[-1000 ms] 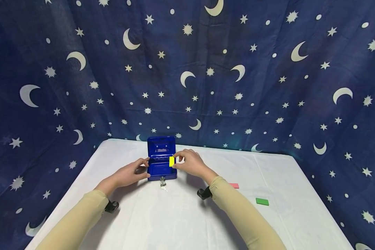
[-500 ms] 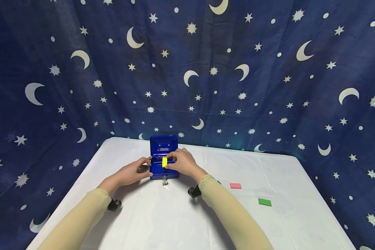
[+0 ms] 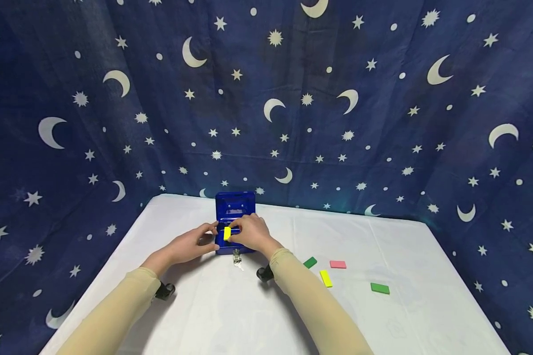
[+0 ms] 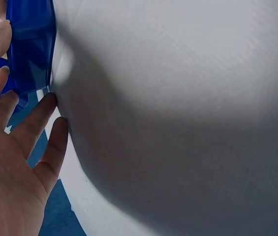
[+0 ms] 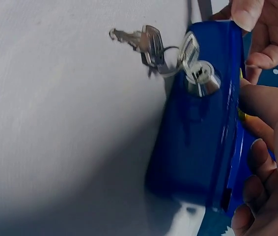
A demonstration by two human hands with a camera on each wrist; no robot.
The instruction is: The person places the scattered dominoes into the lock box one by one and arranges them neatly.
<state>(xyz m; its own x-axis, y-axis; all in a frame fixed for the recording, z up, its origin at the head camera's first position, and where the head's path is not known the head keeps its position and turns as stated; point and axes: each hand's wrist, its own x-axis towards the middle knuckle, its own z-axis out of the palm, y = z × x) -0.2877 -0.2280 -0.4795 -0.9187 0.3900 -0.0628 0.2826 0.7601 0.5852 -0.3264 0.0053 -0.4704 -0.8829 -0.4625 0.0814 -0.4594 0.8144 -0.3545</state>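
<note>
A blue metal cash box (image 3: 235, 203) stands on the table with its lid raised at the back. My right hand (image 3: 254, 233) reaches over its right side and pinches a yellow block (image 3: 227, 233) between thumb and fingertips, toward the left of the box's inside. In the right wrist view the box wall mostly hides that block. My left hand (image 3: 184, 247) holds the box's left side, thumb at the front corner and forefinger farther back. Its other fingers (image 4: 56, 145) spread out beside the box. Keys (image 5: 151, 45) hang from the front lock (image 5: 201, 76).
To the right on the white tablecloth (image 3: 248, 315) lie a dark green block (image 3: 310, 262), a pink block (image 3: 338, 265), a second yellow block (image 3: 326, 278) and a lighter green block (image 3: 380, 288). A blue star-and-moon curtain (image 3: 288, 123) hangs behind the table.
My right hand has carried the yellow block leftward, from the box's right side to its left part, and a bit lower. The left hand keeps its place. More blocks show beside my right sleeve.
</note>
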